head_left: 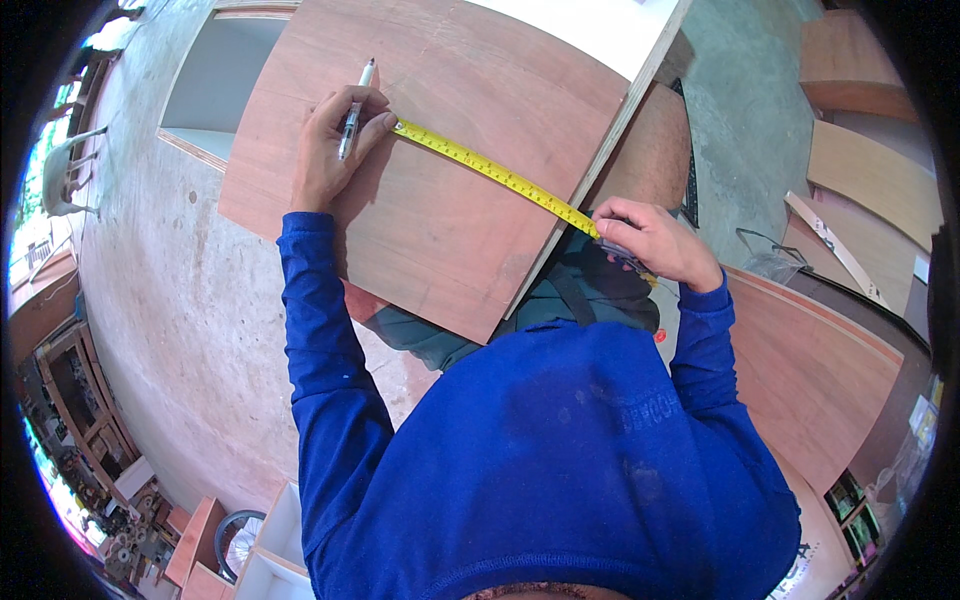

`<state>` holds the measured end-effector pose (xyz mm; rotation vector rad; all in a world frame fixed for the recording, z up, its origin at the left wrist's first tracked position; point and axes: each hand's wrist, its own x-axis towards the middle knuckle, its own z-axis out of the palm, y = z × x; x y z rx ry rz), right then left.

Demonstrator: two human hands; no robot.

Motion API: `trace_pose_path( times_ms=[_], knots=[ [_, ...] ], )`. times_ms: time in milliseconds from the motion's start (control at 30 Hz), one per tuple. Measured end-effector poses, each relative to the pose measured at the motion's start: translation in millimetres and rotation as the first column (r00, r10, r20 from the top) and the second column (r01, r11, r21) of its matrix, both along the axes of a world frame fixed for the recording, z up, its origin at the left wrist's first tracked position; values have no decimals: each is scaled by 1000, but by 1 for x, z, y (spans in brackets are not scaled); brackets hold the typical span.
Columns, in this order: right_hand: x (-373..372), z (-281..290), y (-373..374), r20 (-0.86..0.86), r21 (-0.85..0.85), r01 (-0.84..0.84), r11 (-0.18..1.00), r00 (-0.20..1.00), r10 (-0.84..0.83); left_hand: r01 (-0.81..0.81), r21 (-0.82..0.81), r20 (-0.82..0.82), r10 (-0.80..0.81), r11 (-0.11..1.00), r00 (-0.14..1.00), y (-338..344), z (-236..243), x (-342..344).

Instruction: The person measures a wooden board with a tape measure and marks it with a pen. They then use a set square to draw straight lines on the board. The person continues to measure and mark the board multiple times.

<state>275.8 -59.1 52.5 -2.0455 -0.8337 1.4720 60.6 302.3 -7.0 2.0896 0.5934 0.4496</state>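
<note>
A yellow tape measure runs straight across a reddish-brown plywood panel, from its upper left part to the right edge. My left hand rests on the panel, its thumb at the tape's end. Between the fingers of that hand is a white pen with a dark tip, slanting upward. Just beyond the panel's right edge, my right hand is closed around the dark case of the tape measure, with thumb and forefinger at the blade. Most of the case is hidden by the fingers.
The panel lies over my lap, near my bare knee. An open cabinet box stands at the upper left. More plywood sheets lean at the right. A plastic chair and cluttered tools are at the left.
</note>
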Motion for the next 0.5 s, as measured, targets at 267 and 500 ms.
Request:
trace_pose_path(
  times_ms=[267,500],
  knots=[
    [0,0,0,-9,2,3,1000,1000,-3,14,46,17,-14,999,1000,-3,6,1],
    [2,-4,-1,-35,-20,3,1000,999,-4,16,110,26,-19,994,999,-4,8,1]
  ],
)
